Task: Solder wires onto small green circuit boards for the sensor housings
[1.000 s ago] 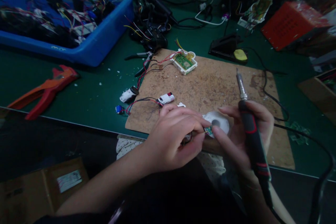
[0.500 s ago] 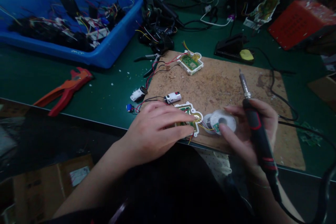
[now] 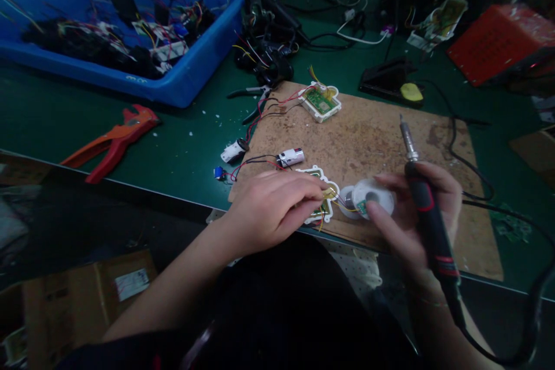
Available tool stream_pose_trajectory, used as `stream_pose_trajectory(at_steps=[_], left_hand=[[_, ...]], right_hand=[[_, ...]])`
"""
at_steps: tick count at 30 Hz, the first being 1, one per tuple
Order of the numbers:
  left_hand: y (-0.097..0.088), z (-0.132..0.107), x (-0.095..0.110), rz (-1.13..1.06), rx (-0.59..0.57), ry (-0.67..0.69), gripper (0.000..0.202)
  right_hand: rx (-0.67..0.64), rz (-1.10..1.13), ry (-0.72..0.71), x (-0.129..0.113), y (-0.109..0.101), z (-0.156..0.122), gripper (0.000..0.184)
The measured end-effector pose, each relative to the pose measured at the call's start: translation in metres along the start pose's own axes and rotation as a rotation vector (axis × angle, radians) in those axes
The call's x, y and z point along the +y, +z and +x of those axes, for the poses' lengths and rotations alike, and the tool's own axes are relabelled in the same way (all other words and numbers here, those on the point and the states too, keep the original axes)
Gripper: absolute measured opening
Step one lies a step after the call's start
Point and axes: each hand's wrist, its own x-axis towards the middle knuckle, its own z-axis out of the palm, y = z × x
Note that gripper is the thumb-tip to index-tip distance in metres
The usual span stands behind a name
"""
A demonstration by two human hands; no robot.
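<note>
My left hand [image 3: 281, 205] lies over a circuit board in a white plastic frame [image 3: 333, 192], near the front edge of the work board. Its thumb and fingertips are pinched together at the frame's rounded end; what is between them is hidden. Thin wires run from there to a small green circuit board [image 3: 362, 206]. My right hand [image 3: 416, 214] grips a black and red soldering iron [image 3: 427, 214], tip pointing up and away. Its thumb is at the small board, against a white solder spool [image 3: 381, 199]. White cylindrical batteries [image 3: 291, 157] on wires lie beyond my left hand.
A brown work board [image 3: 347, 139] lies on the green table, bearing another framed circuit board [image 3: 321, 102]. Around it are red-handled cutters [image 3: 125, 133], pliers [image 3: 255, 92], a blue bin [image 3: 173, 89] of wired parts, an iron stand [image 3: 385, 78] and a red box [image 3: 498, 43].
The fingers of my left hand have drawn together into a pinch at the framed circuit board. My right hand keeps the soldering iron and spool nearly still. The whole view has shifted slightly.
</note>
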Motion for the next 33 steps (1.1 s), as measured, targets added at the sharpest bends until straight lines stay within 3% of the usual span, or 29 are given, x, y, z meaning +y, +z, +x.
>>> stream_pose_trajectory(at_steps=[7,12,20,28,33], left_hand=[[-0.001,0.001,-0.004,-0.038,-0.069,0.062,0.019],[-0.006,-0.002,-0.006,0.059,-0.062,0.132,0.013],[0.002,0.001,0.001,-0.198,-0.012,0.074,0.018],[-0.002,0.007,0.005,-0.141,0.007,0.057,0.024],[-0.014,0.0,-0.001,-0.09,-0.077,0.06,0.03]], right_hand=[[0.002,-0.003,0.011,-0.001,0.0,-0.001,0.081],[0.0,-0.024,0.014,0.0,-0.001,-0.001,0.078],[0.001,-0.051,0.023,-0.002,0.001,-0.001,0.076],[-0.002,-0.057,0.032,-0.001,-0.001,-0.002,0.078],[-0.001,-0.048,0.028,0.001,0.0,-0.003,0.076]])
